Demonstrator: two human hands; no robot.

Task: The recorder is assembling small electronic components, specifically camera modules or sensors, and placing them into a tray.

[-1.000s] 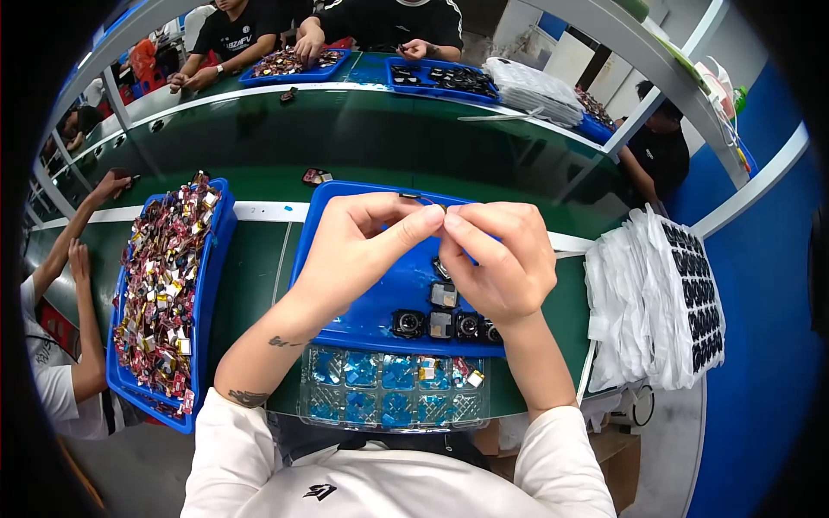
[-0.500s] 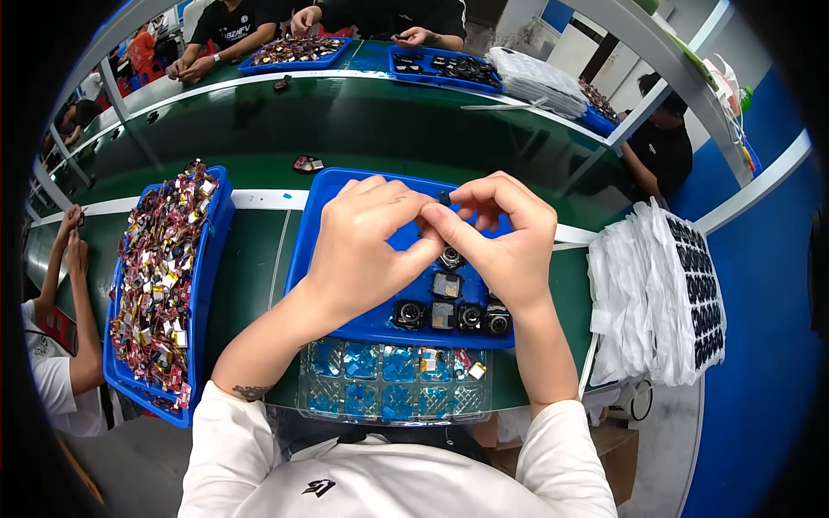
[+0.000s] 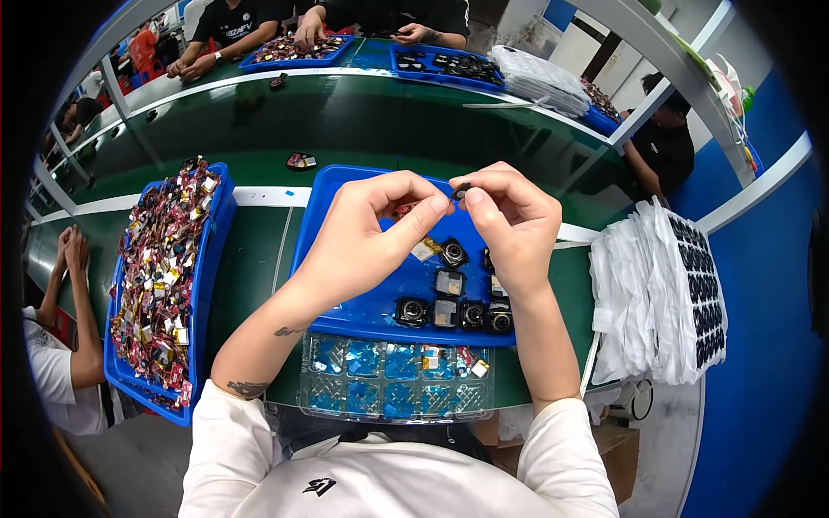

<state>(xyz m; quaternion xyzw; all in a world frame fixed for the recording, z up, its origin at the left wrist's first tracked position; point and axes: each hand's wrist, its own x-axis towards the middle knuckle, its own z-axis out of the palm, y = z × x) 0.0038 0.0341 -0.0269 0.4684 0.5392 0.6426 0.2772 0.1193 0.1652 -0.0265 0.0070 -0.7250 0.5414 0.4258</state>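
Note:
Over a blue tray (image 3: 363,298), my right hand (image 3: 511,211) pinches a small dark part (image 3: 462,192) between thumb and forefinger. Close beside it, the thumb and forefinger of my left hand (image 3: 380,216) are pressed together; anything between their tips is too small to make out. Under the left hand, a red piece (image 3: 404,210) and a silver-and-yellow battery (image 3: 426,249) show in part, and I cannot tell whether they hang or lie. Several black watch-like cases (image 3: 412,311) sit in the tray's near right part, some showing round dials, others grey insides. My right hand partly covers some.
At the left stands a blue bin heaped with red boards and batteries (image 3: 164,276). A clear compartment tray (image 3: 397,380) with blue film bits lies nearest me. White stacked trays (image 3: 643,293) stand right. Across the green conveyor (image 3: 345,121), where one part (image 3: 300,161) lies, co-workers sit.
My hands have drawn slightly apart, uncovering the dark part in my right fingers and the red piece and battery below my left hand. A co-worker's hand has reached into the far heaped tray.

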